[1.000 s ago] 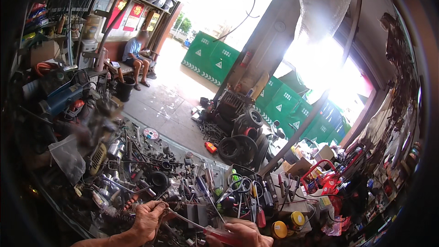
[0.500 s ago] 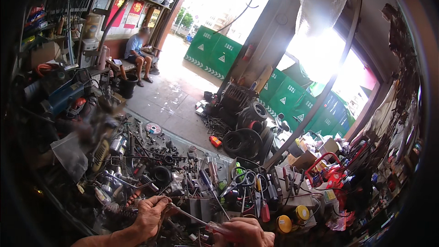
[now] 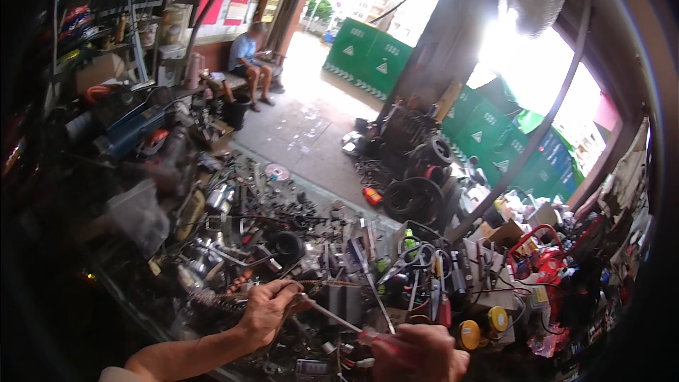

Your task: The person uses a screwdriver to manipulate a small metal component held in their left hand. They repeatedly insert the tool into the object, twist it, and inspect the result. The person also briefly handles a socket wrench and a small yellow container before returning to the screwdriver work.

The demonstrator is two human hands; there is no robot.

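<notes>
My right hand (image 3: 421,355), at the bottom edge, wraps round the red see-through handle of a screwdriver (image 3: 335,316). Its thin metal shaft points up and left to my left hand (image 3: 270,313). There, thumb and fingers pinch a small brownish part (image 3: 300,301) at the shaft's tip; what kind it is I cannot make out, and my fingers cover much of it. Just behind the left fingertips runs a thin, coil-like rod (image 3: 331,283); I cannot tell whether the hand touches it. Both hands are over a bench crowded with loose metal parts.
Scissors (image 3: 410,263) and other tools stand upright right of centre. Beside them are yellow-lidded jars (image 3: 469,334) and a red metal frame (image 3: 548,262). A clear plastic bag (image 3: 141,218) lies on the left. Tyres (image 3: 414,199) are stacked beyond the bench; a person (image 3: 245,56) sits farther back.
The whole scene has shifted right and slightly up in the picture as the view turned left. Both hands keep their grips, with the screwdriver tip still at the left fingers.
</notes>
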